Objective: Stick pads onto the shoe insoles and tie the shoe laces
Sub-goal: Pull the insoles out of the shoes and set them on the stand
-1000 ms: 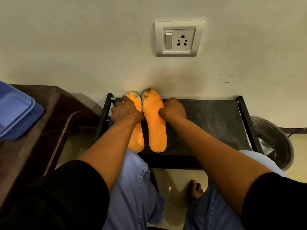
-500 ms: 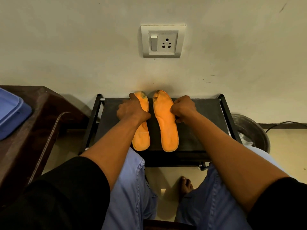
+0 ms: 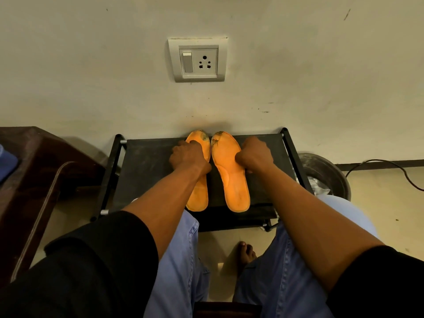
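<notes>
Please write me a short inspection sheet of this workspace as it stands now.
Surface: black rack top, dusty, set against the wall.
Job's things: left insole and right insole, orange, side by side, toes dirty; pads and shoes not seen.
Clutter: nothing seen on the rack.
Hands: left hand on the left insole; right hand at the right insole's edge.
Cables: black cable on the floor.
Surroundings: wall socket, metal basin, wooden furniture.

A switch socket [image 3: 197, 61] on the cream wall [image 3: 321, 65] above a black rack [image 3: 146, 171].
</notes>
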{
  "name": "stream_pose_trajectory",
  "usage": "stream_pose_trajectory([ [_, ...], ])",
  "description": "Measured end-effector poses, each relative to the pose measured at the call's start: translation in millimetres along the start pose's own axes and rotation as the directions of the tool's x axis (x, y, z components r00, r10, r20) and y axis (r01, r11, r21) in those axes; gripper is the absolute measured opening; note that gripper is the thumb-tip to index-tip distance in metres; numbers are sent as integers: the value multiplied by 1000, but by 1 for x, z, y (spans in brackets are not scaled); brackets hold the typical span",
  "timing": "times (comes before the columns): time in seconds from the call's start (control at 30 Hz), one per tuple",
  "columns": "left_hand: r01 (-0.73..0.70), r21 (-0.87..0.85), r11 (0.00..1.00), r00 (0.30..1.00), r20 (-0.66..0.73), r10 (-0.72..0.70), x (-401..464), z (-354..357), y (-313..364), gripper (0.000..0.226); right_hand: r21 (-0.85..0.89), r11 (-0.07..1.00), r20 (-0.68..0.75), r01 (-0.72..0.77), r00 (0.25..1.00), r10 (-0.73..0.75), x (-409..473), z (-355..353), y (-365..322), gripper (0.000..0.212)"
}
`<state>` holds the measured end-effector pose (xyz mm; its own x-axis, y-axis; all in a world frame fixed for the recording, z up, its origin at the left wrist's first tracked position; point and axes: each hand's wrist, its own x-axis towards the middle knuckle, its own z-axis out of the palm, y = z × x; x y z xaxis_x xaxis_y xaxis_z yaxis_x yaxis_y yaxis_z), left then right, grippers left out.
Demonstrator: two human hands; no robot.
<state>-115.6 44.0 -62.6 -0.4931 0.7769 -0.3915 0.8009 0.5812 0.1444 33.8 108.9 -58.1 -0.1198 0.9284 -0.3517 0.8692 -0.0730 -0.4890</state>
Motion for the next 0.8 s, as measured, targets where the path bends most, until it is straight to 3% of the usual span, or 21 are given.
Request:
stream_pose_trajectory([
  [0.23,-44,26,999,999,-24,45,-6,-6,-9,78,-202,952,29,230,973,-229,-12,-6,-6,48],
  [0.37,-123,102,987,992,51,118,-10,-4,-9,73,-324,891,160,318,947,-280,-20,4,-9,64],
  [0.47,-141,210,967,984,134,115,-12,-2,-11,64,-432,833,225,346,936,-272,-26,11,-7,64],
  [0.6,-161,258,953,982,139,128,-11,-1,-13,61,-511,776,261,369,927,-269,-30,16,-5,60],
  [0.8,-198,189,962,980,13,200,-14,-10,-28,60,-412,832,168,372,928,-332,-36,11,-13,63],
])
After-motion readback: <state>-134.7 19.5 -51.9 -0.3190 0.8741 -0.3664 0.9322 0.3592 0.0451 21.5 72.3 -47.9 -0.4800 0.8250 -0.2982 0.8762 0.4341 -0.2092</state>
